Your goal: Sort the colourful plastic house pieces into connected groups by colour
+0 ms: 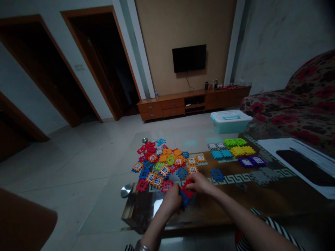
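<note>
My right hand pinches a red interlocking building tile near the front of the glass table. Just below that tile is a blue building tile, gripped at its left side by my left hand. The two tiles touch or overlap; whether they are locked together I cannot tell. Beyond my hands spreads a loose pile of tiles in red, orange, blue and green, several with white window inserts. A single blue tile lies to the right of my right hand.
Sorted tiles sit at the right: green, yellow, light blue, purple and grey. Farther right, a dark phone-like slab rests on papers. A lidded teal box stands at the far edge.
</note>
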Demonstrator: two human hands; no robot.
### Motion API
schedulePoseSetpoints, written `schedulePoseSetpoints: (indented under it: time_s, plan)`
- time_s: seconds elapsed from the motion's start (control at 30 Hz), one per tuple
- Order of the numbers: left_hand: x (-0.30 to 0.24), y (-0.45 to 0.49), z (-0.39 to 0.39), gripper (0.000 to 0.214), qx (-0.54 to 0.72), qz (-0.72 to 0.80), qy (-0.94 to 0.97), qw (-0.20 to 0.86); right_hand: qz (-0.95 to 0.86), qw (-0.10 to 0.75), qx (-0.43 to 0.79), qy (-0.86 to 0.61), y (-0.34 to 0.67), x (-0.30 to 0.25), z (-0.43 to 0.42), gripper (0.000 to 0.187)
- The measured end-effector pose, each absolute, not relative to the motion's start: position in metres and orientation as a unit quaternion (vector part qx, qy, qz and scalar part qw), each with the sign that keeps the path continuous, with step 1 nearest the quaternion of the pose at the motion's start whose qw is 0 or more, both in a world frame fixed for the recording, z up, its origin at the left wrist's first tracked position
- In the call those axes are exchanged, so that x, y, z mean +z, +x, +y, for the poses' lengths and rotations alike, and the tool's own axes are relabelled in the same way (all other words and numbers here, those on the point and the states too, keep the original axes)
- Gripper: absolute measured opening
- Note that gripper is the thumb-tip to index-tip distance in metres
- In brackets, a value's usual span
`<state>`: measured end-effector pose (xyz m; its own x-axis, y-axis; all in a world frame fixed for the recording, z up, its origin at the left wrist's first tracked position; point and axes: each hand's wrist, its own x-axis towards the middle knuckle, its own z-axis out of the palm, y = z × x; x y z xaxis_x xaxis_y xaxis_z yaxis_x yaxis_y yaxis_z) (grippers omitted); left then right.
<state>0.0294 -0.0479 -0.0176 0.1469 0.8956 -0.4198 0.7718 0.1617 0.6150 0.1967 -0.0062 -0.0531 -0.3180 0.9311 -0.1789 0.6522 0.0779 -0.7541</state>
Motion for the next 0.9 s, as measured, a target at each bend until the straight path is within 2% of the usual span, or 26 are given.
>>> schedulePoseSetpoints:
  time_s: [0.13, 0.27, 0.33, 0.43, 0.53, 0.63, 0.73, 0.9]
  plan:
    - [-0.010, 0.027, -0.047, 0.028, 0.034, 0.648, 0.651, 0.394, -0.713, 0.149, 0.346, -0.592, 0.192, -0.041, -0.009, 0.004]
    - [-0.004, 0.022, -0.046, 0.030, 0.010, 0.643, 0.665, 0.380, -0.706, 0.165, 0.258, -0.638, 0.194, -0.029, -0.006, 0.005]
    - [-0.006, 0.022, -0.049, 0.032, 0.009, 0.619, 0.677, 0.397, -0.703, 0.180, 0.252, -0.641, 0.191, -0.030, -0.003, 0.007]
    - [-0.014, 0.024, -0.056, 0.034, 0.025, 0.550, 0.717, 0.428, -0.705, 0.216, 0.293, -0.608, 0.177, -0.039, 0.001, 0.019]
    - [-0.024, 0.030, -0.061, 0.037, 0.056, 0.503, 0.751, 0.425, -0.705, 0.249, 0.354, -0.562, 0.160, -0.046, 0.004, 0.039]
    - [-0.027, 0.037, -0.062, 0.045, 0.090, 0.491, 0.759, 0.418, -0.719, 0.272, 0.296, -0.566, 0.156, -0.044, 0.005, 0.046]
    - [-0.021, 0.043, -0.060, 0.044, 0.090, 0.517, 0.755, 0.392, -0.743, 0.244, 0.186, -0.595, 0.163, -0.039, 0.006, 0.040]
    - [-0.011, 0.045, -0.061, 0.044, 0.066, 0.555, 0.771, 0.306, -0.754, 0.168, 0.146, -0.618, 0.164, -0.035, 0.004, 0.042]
